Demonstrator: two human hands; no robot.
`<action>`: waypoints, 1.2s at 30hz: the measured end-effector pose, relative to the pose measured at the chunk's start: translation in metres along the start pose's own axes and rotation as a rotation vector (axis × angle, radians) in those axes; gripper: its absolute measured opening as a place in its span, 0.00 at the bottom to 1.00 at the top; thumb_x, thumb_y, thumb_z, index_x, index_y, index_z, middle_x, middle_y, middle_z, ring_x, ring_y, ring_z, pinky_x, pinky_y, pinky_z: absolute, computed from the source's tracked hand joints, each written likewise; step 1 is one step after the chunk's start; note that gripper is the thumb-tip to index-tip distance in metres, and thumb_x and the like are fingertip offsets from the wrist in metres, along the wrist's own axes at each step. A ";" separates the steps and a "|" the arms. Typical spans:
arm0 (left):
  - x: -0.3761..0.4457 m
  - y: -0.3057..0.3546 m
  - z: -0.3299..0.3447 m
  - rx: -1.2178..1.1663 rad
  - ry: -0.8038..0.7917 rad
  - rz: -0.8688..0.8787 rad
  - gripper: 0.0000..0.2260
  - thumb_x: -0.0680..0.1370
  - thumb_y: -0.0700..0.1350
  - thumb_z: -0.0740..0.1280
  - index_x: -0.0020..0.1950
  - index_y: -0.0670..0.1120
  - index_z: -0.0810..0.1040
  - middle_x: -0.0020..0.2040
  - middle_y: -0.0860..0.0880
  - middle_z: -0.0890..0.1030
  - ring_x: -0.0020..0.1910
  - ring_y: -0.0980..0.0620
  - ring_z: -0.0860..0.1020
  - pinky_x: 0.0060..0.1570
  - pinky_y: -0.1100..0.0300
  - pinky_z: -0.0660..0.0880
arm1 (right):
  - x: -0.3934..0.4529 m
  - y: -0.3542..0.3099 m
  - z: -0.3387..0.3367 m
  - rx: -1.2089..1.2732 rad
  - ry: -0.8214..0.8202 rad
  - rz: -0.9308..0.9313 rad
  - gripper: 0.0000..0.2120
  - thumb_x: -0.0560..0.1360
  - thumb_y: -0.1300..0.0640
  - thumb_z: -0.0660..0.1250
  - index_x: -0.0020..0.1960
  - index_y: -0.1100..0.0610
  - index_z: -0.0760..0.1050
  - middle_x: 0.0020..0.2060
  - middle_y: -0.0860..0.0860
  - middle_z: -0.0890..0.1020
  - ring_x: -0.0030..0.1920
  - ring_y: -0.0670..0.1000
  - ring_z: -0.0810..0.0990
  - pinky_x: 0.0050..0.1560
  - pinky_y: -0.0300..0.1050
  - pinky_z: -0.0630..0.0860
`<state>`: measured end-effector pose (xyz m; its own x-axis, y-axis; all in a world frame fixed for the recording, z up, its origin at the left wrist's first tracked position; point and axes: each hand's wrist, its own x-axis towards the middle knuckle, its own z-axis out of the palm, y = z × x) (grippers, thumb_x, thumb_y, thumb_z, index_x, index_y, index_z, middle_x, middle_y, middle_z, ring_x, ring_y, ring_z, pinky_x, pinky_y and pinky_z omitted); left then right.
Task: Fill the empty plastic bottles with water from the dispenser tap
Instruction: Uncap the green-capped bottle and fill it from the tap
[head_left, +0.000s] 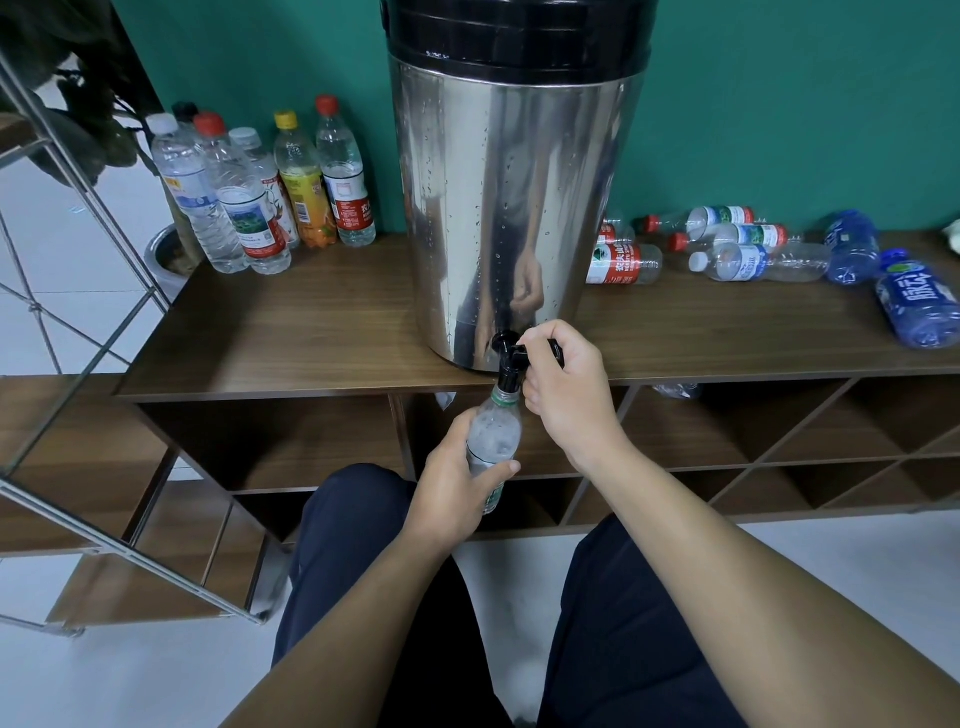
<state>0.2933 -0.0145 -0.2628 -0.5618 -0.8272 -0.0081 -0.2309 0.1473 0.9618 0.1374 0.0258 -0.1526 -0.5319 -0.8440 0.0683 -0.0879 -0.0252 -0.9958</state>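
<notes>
A tall steel water dispenser (514, 208) stands on a wooden shelf top (311, 332), its black tap (508, 358) jutting over the front edge. My left hand (452, 488) grips a clear plastic bottle (493, 436) with a green neck ring, its uncapped mouth right under the tap spout. My right hand (563, 384) is curled round the tap's black lever. Several empty bottles (748, 254) lie on their sides to the right of the dispenser. Several capped bottles (249, 202) stand upright at the back left.
Two blue bottles (883, 275) lie at the far right. A metal-framed rack (104, 322) leans at the left. Open cubbies (779, 447) sit under the shelf top, and my knees are in front of them. A green wall is behind.
</notes>
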 end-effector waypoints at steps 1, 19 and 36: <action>0.000 0.000 0.000 0.000 0.001 0.000 0.31 0.80 0.43 0.80 0.79 0.58 0.73 0.67 0.63 0.84 0.68 0.66 0.80 0.70 0.64 0.76 | 0.000 0.000 0.000 0.002 0.000 0.000 0.09 0.89 0.54 0.64 0.53 0.56 0.79 0.29 0.44 0.72 0.30 0.45 0.69 0.32 0.44 0.67; -0.001 0.002 0.001 -0.002 0.008 -0.009 0.30 0.81 0.42 0.80 0.79 0.57 0.74 0.66 0.63 0.84 0.66 0.69 0.80 0.63 0.74 0.74 | 0.001 0.002 -0.001 0.011 -0.003 -0.004 0.09 0.88 0.53 0.65 0.52 0.55 0.79 0.29 0.45 0.72 0.30 0.47 0.68 0.32 0.46 0.65; 0.000 0.001 0.000 0.007 0.009 -0.007 0.31 0.80 0.42 0.81 0.81 0.55 0.73 0.67 0.62 0.83 0.68 0.67 0.79 0.67 0.70 0.74 | -0.001 0.001 0.000 0.008 0.007 -0.008 0.09 0.88 0.54 0.65 0.53 0.56 0.79 0.29 0.44 0.72 0.30 0.45 0.69 0.33 0.44 0.66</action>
<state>0.2929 -0.0141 -0.2617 -0.5531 -0.8330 -0.0125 -0.2406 0.1454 0.9597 0.1373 0.0266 -0.1540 -0.5373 -0.8399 0.0771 -0.0856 -0.0366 -0.9957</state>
